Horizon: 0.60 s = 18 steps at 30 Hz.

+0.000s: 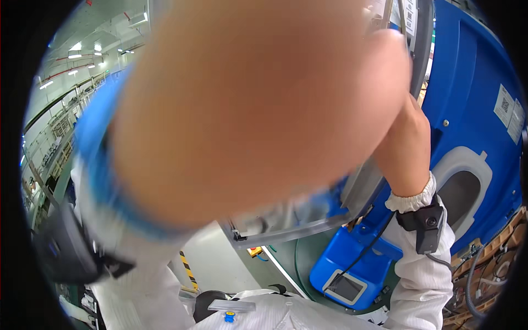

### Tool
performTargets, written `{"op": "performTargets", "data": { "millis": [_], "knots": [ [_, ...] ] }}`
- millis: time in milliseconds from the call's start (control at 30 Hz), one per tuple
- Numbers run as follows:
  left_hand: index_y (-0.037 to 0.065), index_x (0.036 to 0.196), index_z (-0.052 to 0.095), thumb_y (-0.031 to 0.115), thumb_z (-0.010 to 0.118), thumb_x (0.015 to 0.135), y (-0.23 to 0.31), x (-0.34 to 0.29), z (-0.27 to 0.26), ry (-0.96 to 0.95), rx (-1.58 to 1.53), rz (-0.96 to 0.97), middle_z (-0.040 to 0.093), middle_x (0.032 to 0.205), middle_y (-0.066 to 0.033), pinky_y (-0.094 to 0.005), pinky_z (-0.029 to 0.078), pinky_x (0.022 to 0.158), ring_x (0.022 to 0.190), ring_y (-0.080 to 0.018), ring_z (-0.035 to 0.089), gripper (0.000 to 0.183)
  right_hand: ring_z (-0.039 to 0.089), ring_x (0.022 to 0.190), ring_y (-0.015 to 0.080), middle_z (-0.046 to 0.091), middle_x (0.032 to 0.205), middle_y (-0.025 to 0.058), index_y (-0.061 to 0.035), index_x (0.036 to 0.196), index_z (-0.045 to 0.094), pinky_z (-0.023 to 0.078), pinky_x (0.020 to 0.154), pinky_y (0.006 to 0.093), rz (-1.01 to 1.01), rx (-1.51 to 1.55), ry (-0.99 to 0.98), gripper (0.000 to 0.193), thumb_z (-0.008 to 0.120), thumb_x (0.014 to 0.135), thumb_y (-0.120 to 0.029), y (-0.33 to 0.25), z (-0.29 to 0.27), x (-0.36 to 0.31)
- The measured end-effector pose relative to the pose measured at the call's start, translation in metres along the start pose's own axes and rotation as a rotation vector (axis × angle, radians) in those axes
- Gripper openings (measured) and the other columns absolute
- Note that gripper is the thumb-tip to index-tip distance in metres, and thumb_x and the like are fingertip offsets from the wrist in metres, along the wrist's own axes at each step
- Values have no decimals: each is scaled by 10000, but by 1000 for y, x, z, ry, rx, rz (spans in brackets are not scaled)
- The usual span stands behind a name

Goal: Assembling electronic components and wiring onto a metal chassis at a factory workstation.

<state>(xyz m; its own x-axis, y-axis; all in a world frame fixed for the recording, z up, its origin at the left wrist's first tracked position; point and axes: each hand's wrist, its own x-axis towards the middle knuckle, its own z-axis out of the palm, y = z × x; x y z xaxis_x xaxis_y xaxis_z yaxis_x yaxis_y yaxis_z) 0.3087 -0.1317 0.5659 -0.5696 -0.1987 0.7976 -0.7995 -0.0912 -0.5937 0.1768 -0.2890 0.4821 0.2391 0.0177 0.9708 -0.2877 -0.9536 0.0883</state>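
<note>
My left hand point(258, 115) is very close to the camera, blurred, and covers most of the upper middle; how its fingers lie does not show. Partly behind it, at the upper right, is my right hand point(410, 146), with its fingers hidden. What either hand holds cannot be made out. Both hands are over a large blue machine housing with a grey-rimmed frame point(300, 235), whose inside is mostly covered by my left hand. Beside my right wrist, a blue panel point(467, 66) carries a grey rounded ring point(484, 179) around a dark recess.
A blue unit with a small screen point(347, 287) sits low on a green surface point(294, 264), with a dark cable across it. Wooden racks with cables and parts point(495, 275) stand at the lower right. Yellow-black striped tape point(188, 269) shows at lower left.
</note>
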Motion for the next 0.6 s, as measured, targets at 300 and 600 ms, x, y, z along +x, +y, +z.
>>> {"op": "performTargets", "data": {
  "millis": [300,600],
  "knots": [
    [-15,1485,328,310,741,882,98,-330,-26,101,-796,-1204,422,1473,-166,-449,382,1090,1307,-274,468,799,644,813,431,659,952,234,-23,1322,545,514,692,454,70,-74,-142,326,537,1004,-92,-5,11,0],
    [8,1145,599,-4,683,855,128,-392,-4,-654,-1171,-1327,648,955,-93,-379,501,795,852,-229,603,302,645,773,452,655,927,245,11,1267,537,523,622,478,24,-237,-142,321,550,947,-9,-10,6,5]
  ]
}}
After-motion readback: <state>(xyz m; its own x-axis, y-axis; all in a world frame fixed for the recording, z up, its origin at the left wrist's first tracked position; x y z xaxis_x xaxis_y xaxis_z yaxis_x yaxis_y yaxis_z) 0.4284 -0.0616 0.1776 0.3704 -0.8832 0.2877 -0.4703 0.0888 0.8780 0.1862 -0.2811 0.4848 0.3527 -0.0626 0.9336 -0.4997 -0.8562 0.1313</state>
